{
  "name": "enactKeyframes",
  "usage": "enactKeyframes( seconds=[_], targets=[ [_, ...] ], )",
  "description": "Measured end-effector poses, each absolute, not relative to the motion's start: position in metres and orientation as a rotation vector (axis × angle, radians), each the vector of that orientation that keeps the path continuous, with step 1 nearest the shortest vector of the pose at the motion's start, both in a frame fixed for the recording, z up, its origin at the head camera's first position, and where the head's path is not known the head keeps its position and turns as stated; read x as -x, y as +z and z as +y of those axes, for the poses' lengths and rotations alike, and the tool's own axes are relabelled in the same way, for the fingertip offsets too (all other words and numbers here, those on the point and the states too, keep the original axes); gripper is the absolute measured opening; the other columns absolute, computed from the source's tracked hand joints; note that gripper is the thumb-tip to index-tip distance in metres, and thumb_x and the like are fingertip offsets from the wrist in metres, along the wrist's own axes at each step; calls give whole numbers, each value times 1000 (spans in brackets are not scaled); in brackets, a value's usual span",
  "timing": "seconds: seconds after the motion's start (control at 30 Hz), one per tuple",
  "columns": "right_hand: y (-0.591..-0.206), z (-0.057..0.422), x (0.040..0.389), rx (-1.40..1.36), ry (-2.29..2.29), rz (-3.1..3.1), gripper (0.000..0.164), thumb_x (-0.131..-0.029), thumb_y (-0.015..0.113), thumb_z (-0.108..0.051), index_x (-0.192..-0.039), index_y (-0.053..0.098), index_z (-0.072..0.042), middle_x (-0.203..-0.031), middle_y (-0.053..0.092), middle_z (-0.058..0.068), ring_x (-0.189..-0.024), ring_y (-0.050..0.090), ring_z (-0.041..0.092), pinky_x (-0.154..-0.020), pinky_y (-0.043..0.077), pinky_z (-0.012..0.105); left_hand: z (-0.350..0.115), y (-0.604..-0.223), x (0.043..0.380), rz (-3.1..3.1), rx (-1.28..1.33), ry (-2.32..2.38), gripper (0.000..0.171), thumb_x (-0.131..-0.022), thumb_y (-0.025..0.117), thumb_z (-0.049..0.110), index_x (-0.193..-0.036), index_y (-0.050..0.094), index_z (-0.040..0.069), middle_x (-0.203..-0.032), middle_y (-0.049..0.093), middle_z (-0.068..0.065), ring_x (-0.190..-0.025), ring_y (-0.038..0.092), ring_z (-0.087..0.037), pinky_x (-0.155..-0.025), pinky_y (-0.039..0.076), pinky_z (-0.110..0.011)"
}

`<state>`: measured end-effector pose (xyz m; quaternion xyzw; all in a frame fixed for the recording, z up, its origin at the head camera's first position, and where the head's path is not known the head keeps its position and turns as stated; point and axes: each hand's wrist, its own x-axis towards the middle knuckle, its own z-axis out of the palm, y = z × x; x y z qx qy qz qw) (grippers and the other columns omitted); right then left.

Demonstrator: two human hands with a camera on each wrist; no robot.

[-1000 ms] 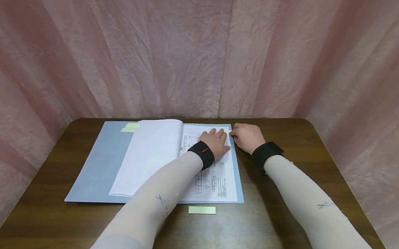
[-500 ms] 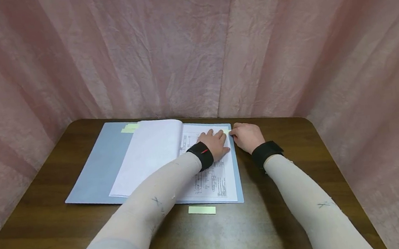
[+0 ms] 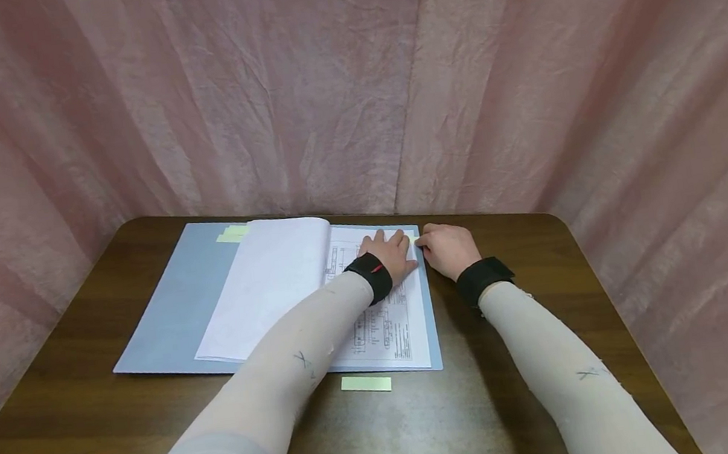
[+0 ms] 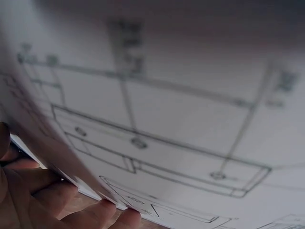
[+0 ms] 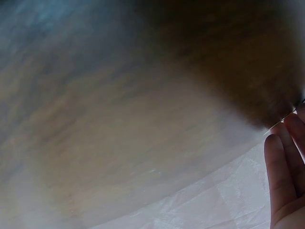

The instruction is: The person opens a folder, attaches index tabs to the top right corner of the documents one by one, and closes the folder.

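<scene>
A light blue folder (image 3: 168,317) lies spread on the table with white sheets in it. My left hand (image 3: 391,257) rests on the right-hand page (image 3: 410,338), fingers spread over its line drawings; the left wrist view shows those drawings (image 4: 157,143) close up, beside the fingers (image 4: 90,214). At the page's upper right edge sits a small pale yellow-green sticky note (image 3: 413,238), mostly hidden. My right hand (image 3: 450,248), fingers curled, pinches the note's outer end. In the right wrist view the fingers (image 5: 281,167) show at the right border, without the note.
Turned-over sheets (image 3: 269,283) lie on the folder's left half. Further yellow-green sticky notes (image 3: 232,233) stick out at the upper left. One loose strip (image 3: 365,384) lies on the brown table (image 3: 422,437) before the folder. A pink curtain (image 3: 335,95) hangs behind.
The left forearm and hand shift slightly, the hand staying on the page. The right hand keeps its place at the note. The whole head view drifts a little.
</scene>
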<state>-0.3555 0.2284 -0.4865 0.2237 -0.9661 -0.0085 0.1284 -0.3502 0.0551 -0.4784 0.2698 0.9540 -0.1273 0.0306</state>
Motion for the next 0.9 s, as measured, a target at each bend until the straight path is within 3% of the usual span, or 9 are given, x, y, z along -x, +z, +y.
enactKeyframes(
  seconds=[0.43,0.67,0.9],
  targets=[
    [-488,232,357,-650,-28,-2821,24,-92,67,-18,-113,78,-16,-90,62,0,-74,58,16,-64,48,32,55,-483,343,2891,-854,-429,74,-102,29,63,-160,29,17,-162,27,-1,-140,37,-31,-102,39,-48],
    [-491,238,358,-622,5,-2807,24,-91,67,-17,-113,77,-15,-90,63,-1,-73,58,15,-63,48,31,48,-464,318,2879,-940,-450,67,-101,41,58,-151,45,13,-147,48,-1,-122,54,-24,-93,48,-41],
    [-492,243,359,-605,-2,-2831,26,-93,65,-17,-116,76,-15,-94,64,1,-76,59,17,-65,49,32,44,-476,308,2925,-973,-390,60,-102,45,53,-147,50,13,-145,51,-2,-119,57,-23,-89,50,-38]
  ],
)
